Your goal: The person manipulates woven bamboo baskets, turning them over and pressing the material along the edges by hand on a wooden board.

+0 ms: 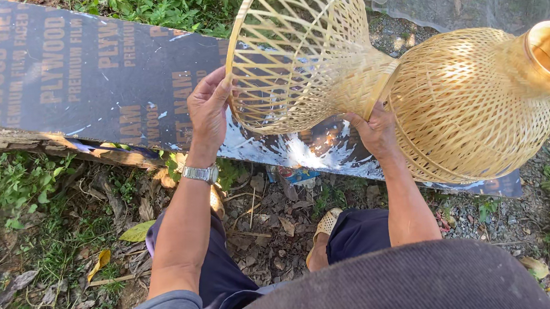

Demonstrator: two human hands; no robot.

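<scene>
Plywood board (76, 80), dark and printed, lies on grass and gravel at the left. Above its right end the left hand (209, 110), a watch (200, 174) on its wrist, closes fingers and thumb over the open rim of a woven bamboo lampshade (376, 76) held in the air. Further right, the right hand (376, 131) grips the narrow waist between the two bulbs. It looks light, springy and open-weave, easily crushed; rim and waist seem the firmest holds.

Head cam, steep downward, close.
</scene>
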